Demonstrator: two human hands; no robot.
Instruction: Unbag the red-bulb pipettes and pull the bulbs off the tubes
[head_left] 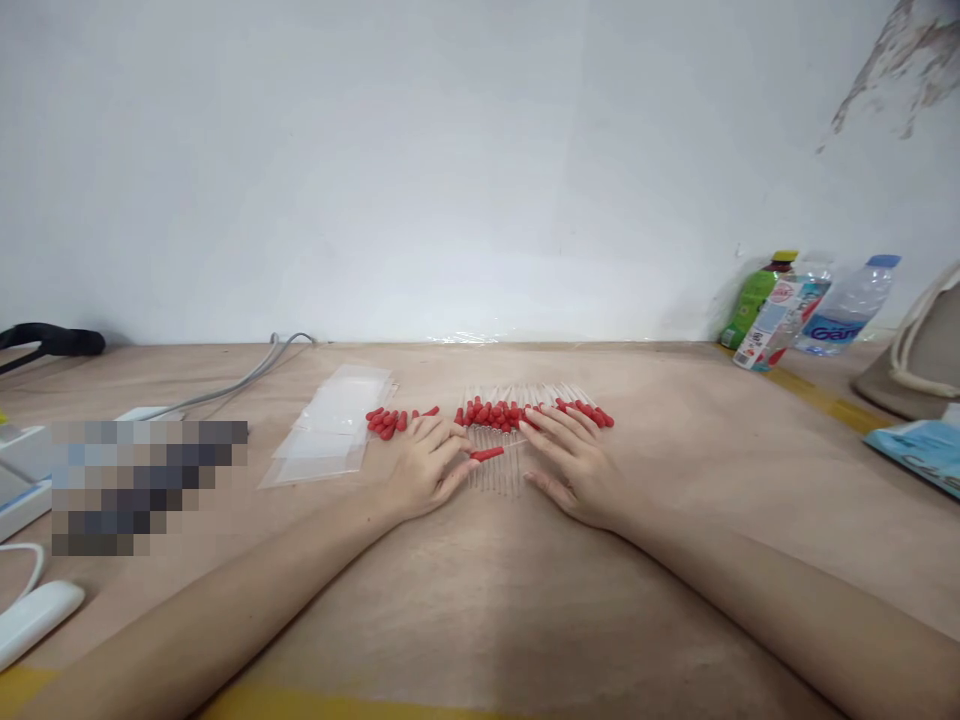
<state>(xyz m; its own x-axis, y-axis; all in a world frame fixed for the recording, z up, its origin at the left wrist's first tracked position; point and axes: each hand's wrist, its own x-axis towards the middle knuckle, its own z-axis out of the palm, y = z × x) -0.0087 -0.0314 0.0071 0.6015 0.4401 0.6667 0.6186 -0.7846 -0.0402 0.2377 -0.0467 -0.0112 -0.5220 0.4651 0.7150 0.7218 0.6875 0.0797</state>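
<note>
My left hand [433,465] is closed, with a small red rubber bulb [489,454] at the tips of its thumb and index finger. My right hand [574,462] rests with fingers spread over a row of thin clear tubes with red bulbs [491,412], and its fingertips touch some of them. In front of that row, between the hands, lie several bare clear tubes [495,478] side by side. A loose pile of red bulbs [387,422] sits just beyond my left hand. What lies under both palms is hidden.
Clear plastic bags [330,425] lie to the left, near a grey cable [240,382] and a white device [37,615]. Bottles [780,315] stand at the back right by the wall, with a blue packet [919,455] and a grey-brown bag [919,350]. A pixelated patch hides part of the left.
</note>
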